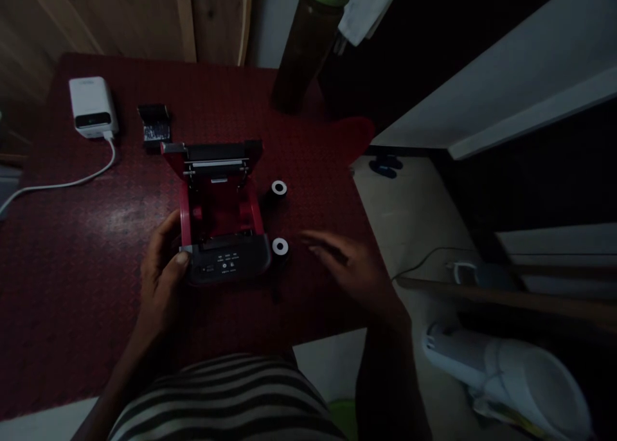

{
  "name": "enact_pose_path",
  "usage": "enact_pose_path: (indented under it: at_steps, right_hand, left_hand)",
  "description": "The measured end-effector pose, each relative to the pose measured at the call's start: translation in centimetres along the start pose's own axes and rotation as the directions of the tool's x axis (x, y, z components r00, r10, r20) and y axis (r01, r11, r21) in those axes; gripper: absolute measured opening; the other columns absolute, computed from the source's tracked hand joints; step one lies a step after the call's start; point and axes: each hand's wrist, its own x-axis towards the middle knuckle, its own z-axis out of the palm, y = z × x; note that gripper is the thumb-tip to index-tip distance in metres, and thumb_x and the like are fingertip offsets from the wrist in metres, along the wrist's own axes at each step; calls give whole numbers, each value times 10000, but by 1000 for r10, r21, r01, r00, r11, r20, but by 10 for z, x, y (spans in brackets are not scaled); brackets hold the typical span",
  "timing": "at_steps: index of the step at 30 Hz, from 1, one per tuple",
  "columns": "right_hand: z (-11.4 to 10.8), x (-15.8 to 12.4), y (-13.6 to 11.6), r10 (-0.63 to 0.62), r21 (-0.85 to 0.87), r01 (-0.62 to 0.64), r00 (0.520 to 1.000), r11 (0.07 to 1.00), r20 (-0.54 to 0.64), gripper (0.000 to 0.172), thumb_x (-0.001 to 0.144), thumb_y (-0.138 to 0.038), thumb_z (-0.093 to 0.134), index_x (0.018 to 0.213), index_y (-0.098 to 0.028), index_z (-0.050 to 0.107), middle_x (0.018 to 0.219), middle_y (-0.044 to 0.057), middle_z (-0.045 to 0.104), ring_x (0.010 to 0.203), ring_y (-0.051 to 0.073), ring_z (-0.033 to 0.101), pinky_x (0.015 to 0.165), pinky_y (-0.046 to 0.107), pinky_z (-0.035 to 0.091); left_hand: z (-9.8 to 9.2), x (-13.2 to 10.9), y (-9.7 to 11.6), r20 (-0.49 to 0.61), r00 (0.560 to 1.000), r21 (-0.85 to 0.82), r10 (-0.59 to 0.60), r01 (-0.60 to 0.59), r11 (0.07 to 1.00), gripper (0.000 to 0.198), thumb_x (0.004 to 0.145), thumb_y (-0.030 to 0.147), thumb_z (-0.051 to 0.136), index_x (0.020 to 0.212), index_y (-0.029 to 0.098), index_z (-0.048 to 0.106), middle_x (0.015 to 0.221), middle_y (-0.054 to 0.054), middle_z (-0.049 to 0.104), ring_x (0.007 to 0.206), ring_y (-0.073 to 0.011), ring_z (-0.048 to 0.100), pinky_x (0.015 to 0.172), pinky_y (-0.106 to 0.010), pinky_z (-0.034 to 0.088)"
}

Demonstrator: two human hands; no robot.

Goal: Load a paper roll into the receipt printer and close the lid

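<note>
A boxy red-and-black plastic device (224,216) with its lid raised sits on the dark red patterned tabletop (96,261), toward the near edge and right of the middle. Its black front panel (226,259) carries small white lines of print and icons, too small to read. The red inside is a bare hollow, and a pale bar (216,164) runs across the underside of the tilted lid. The left hand (161,267) grips the device's near left corner, thumb on the panel and fingers along the side. The right hand (347,267) is over the tabletop near its right edge, fingers stretched toward the device, with nothing visible in its grasp. Between them, two upright black rolls with white ring-shaped ends stand by the device's right side: the near roll (281,254) just beside the panel, the far roll (276,195) farther back. Behind the lid's left end lies a black folded strip (157,126). Near the far left corner, a white rounded block (91,101) with a dark display bears faint, illegible lettering; a white cable (67,185) runs from it past the left edge. Toward the far right corner stands a tall brown bottle with a green cap (301,49).
</note>
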Motion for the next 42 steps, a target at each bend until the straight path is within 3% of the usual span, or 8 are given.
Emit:
enact_pose_path:
  at_steps: [3,9,12,16,22,28,36,42]
  right_hand:
    - [-1,36,1,-36,0,37,985,999,-167,248,1028,-329,734,1224,-297,881,1269,65,895,1204,298,840,1122,525,661]
    - [51,114,12,-116,70,134,970,989,-213,477,794,-286,862,1263,-245,787,1316,100,841,1179,306,789,1050,519,636]
    - [60,123,11,-148,49,163,964,985,-221,292,817,-309,832,1096,-241,775,1157,74,845,1141,309,781,1100,545,598]
    - [36,97,-15,-175,84,200,954,976,-242,271,884,-311,798,1148,-264,765,1183,50,841,1155,287,785,1096,524,614]
    - [0,48,-95,-312,-38,313,950,949,22,481,984,-186,780,1435,-333,702,1362,32,833,1240,265,805,1101,473,645]
    - [39,64,-142,-410,-340,508,854,792,319,257,1037,-85,745,1251,-227,732,1216,79,834,1152,272,777,1037,425,643]
    - [88,84,-177,-39,-742,388,897,547,440,357,1087,23,553,1310,-160,764,1220,158,849,1215,323,782,964,415,622]
    - [102,106,-153,-111,-705,427,887,566,448,285,1006,24,662,1115,-189,816,1061,138,871,903,291,819,744,376,568]
  left_hand:
    - [0,1,0,1,1000,-4,16,-16,1000,584,1064,553,730,1602,326,719,1597,-44,752,1446,-300,723,1147,-370,616]
    - [0,-1,-1,-3,1000,-14,11,-11,1000,591,1065,569,737,1603,325,714,1590,-60,754,1421,-307,737,1123,-389,628]
    - [0,-2,1,5,1000,-9,-20,20,1000,604,1066,575,732,1614,323,699,1634,-63,722,1487,-329,695,1144,-421,624]
    - [1,-3,3,2,999,-19,-46,46,999,645,1057,594,732,1629,300,679,1653,-89,702,1506,-373,674,1165,-495,622]
    - [1,-4,4,30,998,-32,-59,60,998,591,1085,562,705,1639,361,660,1647,-66,701,1457,-368,709,1146,-524,640]
    - [1,-6,4,54,997,-49,-60,63,997,582,1090,550,695,1631,340,653,1635,-93,688,1478,-375,684,1169,-547,618]
    - [1,-7,6,64,989,-58,-130,134,989,636,1076,542,703,1654,289,622,1669,-124,643,1581,-371,585,1339,-583,446]
    - [0,-8,9,54,988,-70,-146,149,986,608,1072,525,716,1632,302,643,1643,-126,660,1551,-363,607,1334,-585,455]
